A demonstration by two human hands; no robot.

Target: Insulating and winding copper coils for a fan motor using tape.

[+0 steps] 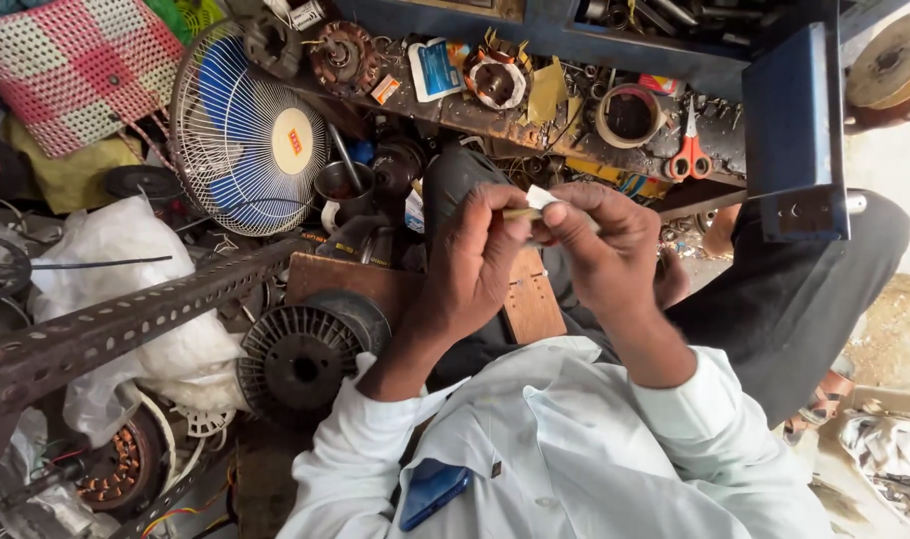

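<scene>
Both hands (545, 245) pinching small pale strip (531, 207), above wooden board (530, 304)

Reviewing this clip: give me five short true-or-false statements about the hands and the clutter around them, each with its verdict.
1. Both hands pinch one small pale strip between them. True: the left hand and right hand meet on the small pale strip.
2. The scissors on the bench have blue handles. False: the scissors have red handles.
3. A round wire fan guard with a blue centre stands left of the hands. True: the fan guard is there.
4. The blue object in the shirt pocket lies on the bench. False: the blue object sits in the pocket of the white shirt.
5. The right hand grips the perforated metal angle bar. False: the angle bar lies untouched at the left.
</scene>
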